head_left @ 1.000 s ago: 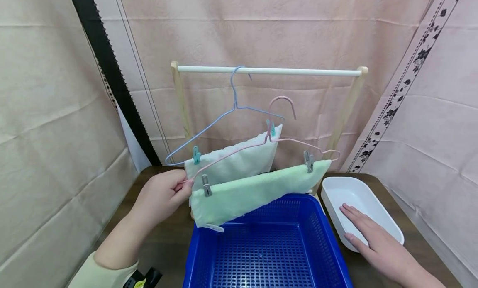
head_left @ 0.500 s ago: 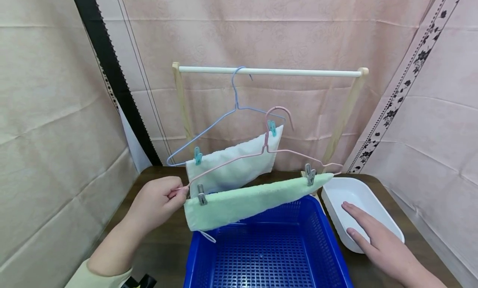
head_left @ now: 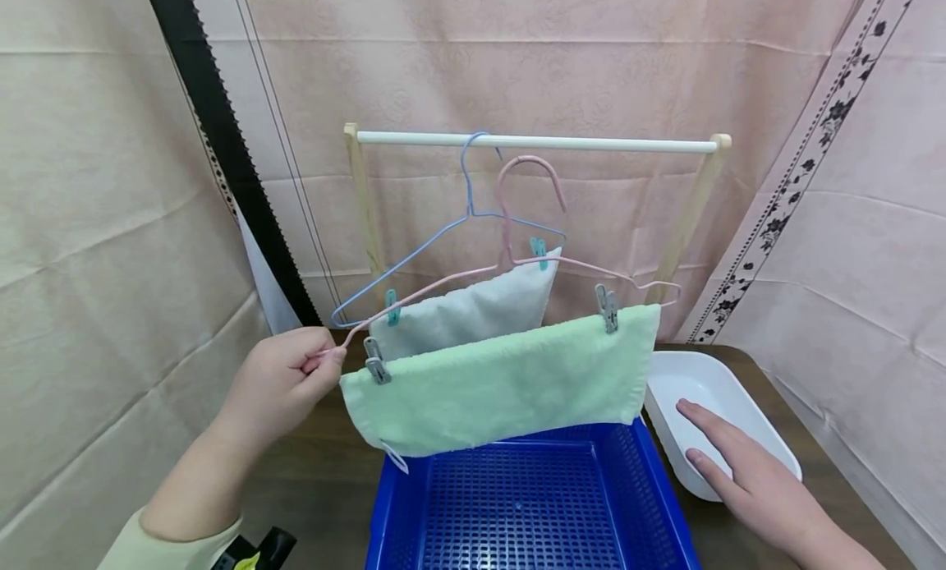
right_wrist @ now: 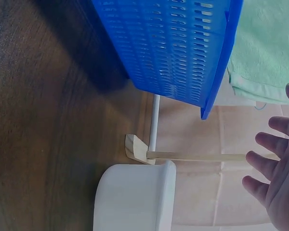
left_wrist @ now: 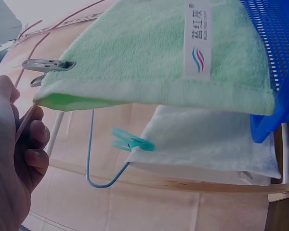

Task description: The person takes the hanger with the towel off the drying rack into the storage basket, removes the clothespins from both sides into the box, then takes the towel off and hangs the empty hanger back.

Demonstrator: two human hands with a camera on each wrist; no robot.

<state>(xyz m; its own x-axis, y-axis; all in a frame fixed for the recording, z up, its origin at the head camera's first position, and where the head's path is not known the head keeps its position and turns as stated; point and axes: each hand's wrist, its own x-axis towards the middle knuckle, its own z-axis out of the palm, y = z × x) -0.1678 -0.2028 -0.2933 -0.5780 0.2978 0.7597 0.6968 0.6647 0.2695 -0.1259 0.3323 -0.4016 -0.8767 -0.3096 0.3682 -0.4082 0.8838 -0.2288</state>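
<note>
My left hand (head_left: pixel 284 381) grips the left end of a pink wire hanger (head_left: pixel 451 278), its fingers curled round the wire. From the hanger a light green towel (head_left: pixel 510 381) hangs by two grey clothespins (head_left: pixel 608 309), above the back part of a blue basket (head_left: pixel 517 504). A white label shows on the towel (left_wrist: pixel 154 57) in the left wrist view. The pink hook is free, in front of the rail. My right hand (head_left: pixel 754 480) is over the near side of a white tray (head_left: pixel 732 389), fingers extended and holding nothing.
A wooden rack with a white rail (head_left: pixel 606 144) stands behind. On it hangs a blue hanger (head_left: pixel 421 245) with a white towel (head_left: pixel 473 307) held by teal clothespins (head_left: pixel 392 307). Everything stands on a dark wooden table (head_left: pixel 318 488), with pink cloth walls (head_left: pixel 628 69) around.
My left hand has shifted left with the pink hanger. The hanger dipped, then rose, and the green towel now faces the head camera more broadly. The right hand has barely moved.
</note>
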